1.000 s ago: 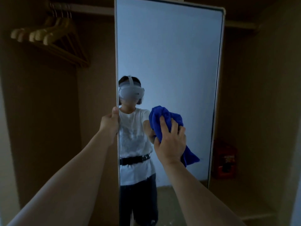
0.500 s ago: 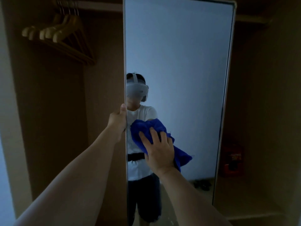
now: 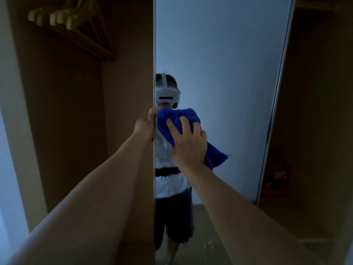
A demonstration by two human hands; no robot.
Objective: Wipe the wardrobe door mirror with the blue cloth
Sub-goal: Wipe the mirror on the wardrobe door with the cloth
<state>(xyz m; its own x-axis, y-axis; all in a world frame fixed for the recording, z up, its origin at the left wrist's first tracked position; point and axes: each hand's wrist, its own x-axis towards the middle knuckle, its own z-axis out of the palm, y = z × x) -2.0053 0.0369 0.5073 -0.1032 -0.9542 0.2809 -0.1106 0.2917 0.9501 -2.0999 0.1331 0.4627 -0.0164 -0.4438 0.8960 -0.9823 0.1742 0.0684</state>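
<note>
Head view: your mirror (image 3: 219, 54) is a tall, smooth glass panel with a thin pale frame, set in a plain brown wardrobe. The cloth (image 3: 172, 121), deep blue and soft, is bunched against the glass near its left edge. Your right hand (image 3: 188, 144) presses it there, fingers spread and curled into the folds. Your left hand (image 3: 145, 127) is clamped on the door's edge, thumb up.

cloth (image 3: 172, 123) on mirror (image 3: 219, 64), seemingly touching

Wooden hangers (image 3: 70, 23) hang upper left in the wardrobe; a red-orange box (image 3: 277, 178) sits lower right.
</note>
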